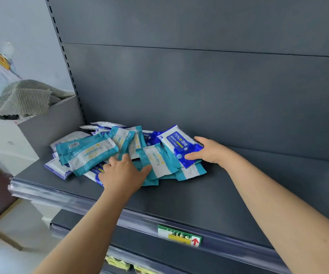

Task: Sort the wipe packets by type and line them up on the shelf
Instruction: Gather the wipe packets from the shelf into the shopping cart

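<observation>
Mixed heap of teal-and-white plastic wipe packets mid-frame on dark grey metal shelf; left hand spread flat on it, right hand grips dark-blue alcohol-wipe packet, so yanking could drag loose neighbours over the front edge.

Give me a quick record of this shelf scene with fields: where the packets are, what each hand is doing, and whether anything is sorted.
shelf: grey shelf, holding one jumbled pile toward its left
types: teal packets mixed with blue ones
left hand: left hand rests with spread fingers on the pile's front
right hand: right hand grips a blue alcohol wipes packet at the pile's right edge
sorting: no rows lined up yet
other: green price label on the front rail
</observation>
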A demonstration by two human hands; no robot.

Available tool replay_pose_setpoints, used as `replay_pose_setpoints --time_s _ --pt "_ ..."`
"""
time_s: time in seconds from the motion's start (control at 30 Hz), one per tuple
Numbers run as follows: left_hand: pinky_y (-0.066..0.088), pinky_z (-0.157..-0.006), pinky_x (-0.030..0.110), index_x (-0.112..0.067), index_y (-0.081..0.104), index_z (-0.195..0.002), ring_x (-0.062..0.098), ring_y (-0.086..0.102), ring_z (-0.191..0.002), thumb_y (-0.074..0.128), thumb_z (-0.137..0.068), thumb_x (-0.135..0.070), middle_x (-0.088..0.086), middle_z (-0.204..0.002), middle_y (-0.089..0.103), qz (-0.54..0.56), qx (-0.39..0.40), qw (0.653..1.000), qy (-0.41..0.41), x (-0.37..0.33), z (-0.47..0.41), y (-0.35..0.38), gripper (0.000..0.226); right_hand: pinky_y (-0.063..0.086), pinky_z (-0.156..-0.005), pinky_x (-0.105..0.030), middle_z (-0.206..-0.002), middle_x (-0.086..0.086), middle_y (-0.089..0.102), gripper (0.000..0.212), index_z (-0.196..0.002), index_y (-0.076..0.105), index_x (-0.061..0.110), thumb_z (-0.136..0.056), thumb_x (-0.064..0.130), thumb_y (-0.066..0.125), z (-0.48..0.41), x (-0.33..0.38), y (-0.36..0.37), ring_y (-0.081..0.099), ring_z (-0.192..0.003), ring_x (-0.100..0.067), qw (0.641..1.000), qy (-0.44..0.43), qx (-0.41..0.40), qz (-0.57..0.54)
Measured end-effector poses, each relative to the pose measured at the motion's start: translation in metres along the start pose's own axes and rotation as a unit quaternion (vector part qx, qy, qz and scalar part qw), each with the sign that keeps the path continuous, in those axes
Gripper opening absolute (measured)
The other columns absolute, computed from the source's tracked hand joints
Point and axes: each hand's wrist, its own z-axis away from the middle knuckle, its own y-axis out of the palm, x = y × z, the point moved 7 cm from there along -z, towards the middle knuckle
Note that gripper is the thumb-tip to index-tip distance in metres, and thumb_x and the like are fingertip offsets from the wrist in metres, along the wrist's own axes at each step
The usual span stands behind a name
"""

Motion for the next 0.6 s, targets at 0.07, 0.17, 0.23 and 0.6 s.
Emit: replay_pose_setpoints --time_s 0.07,0.17,0.23,0.6 --pt "0.041 -0.094 0.043 -0.018 0.041 -0.133 0.034 0.043 -0.123 0.059 -0.077 -0.067 0.013 -0.137 0.041 0.052 0.012 0.999 0.007 -0.008 0.0 -0.001 0.077 0.042 -0.106 -0.038 -0.128 0.01 0.059 0.084 -0.136 0.046 0.027 -0.063 0.034 0.086 -0.001 0.002 0.007 0.058 -0.115 -0.012 0.998 -0.018 0.056 -0.029" --pt "0.042 -0.072 0.028 -0.012 0.046 -0.13 0.023 0.052 -0.102 0.074 -0.078 -0.04 0.01 -0.13 0.049 0.235 0.045 0.971 0.01 -0.027 0.0 0.005 0.065 0.047 -0.1 -0.038 -0.113 0.01 0.068 0.065 -0.12 0.056 0.025 -0.063 0.021 0.088 0.005 0.007 0.012 0.064 -0.103 -0.01 0.994 -0.05 0.088 -0.044" --pt "0.042 -0.063 0.024 -0.014 0.045 -0.134 0.02 0.053 -0.094 0.075 -0.078 -0.03 0.009 -0.129 0.051 0.28 0.046 0.959 0.017 -0.036 0.001 0.009 0.065 0.05 -0.096 -0.039 -0.109 0.008 0.069 0.059 -0.113 0.057 0.024 -0.063 0.011 0.087 0.008 0.01 0.01 0.066 -0.1 -0.01 0.991 -0.065 0.095 -0.065" --pt "0.049 -0.095 0.041 -0.02 0.044 -0.137 0.021 0.055 -0.115 0.079 -0.066 -0.055 0.002 -0.131 0.054 0.377 -0.002 0.926 0.012 -0.062 0.014 0.012 0.087 0.057 -0.085 -0.035 -0.116 -0.001 0.067 0.081 -0.143 0.036 0.022 -0.075 0.01 0.079 0.015 0.009 0.014 0.067 -0.1 -0.016 0.957 -0.116 0.121 -0.238"
